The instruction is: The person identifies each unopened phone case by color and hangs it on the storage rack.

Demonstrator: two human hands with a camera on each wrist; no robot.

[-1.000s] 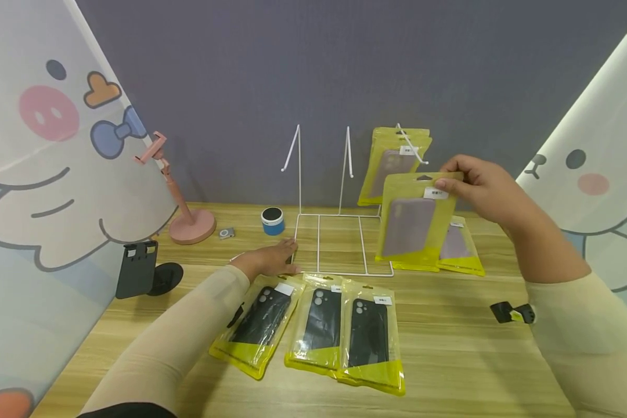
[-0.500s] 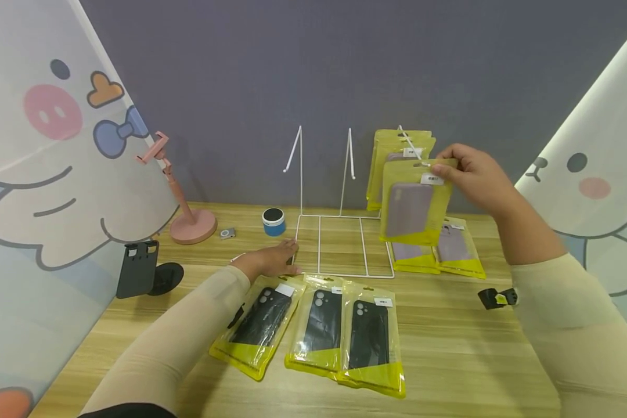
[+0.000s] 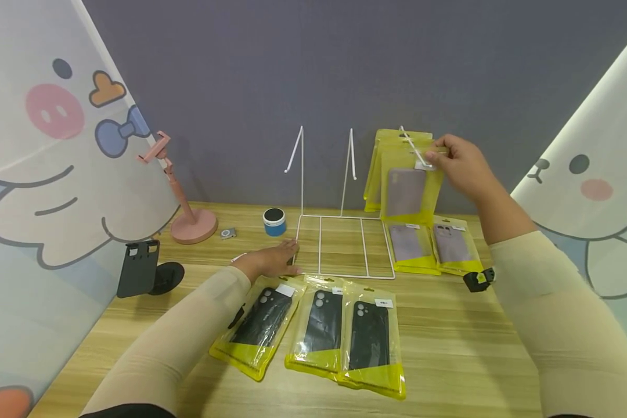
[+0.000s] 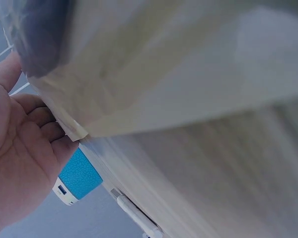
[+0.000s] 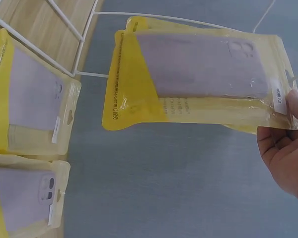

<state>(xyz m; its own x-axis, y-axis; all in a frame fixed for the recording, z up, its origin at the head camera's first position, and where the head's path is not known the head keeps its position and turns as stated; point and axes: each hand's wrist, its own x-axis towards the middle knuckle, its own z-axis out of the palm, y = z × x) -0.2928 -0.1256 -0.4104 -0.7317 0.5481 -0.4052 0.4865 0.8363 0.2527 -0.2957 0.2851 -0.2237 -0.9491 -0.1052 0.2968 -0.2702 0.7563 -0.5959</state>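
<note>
My right hand (image 3: 462,165) pinches the top edge of a yellow plastic packet with a pale lilac phone case inside (image 3: 409,187), thumb and fingers closed on the strip beside its white label. The packet hangs upright in the upper right of centre in the head view, at the slanted tip of the right-hand hook of a white wire display stand (image 3: 345,244); whether its hanging hole is on the wire I cannot tell. Another yellow packet (image 3: 376,168) hangs just behind it, mostly covered. In the right wrist view the held packet (image 5: 203,82) stretches across the top of the frame, with my fingertips (image 5: 280,144) at its right end.

Below it, two more yellow packets with lilac cases (image 3: 435,247) lie flat side by side on the light wooden counter (image 3: 449,348), just right of the stand's base.

My left hand (image 3: 271,261) lies flat, fingers straight and holding nothing, on the front left corner of the stand's base. Just in front of it, three yellow packets with black phone cases (image 3: 313,334) lie in a row, overlapping at the edges.

Further left stand a small blue cylindrical speaker (image 3: 274,221) and a pink phone holder on a round base (image 3: 185,200).
</note>
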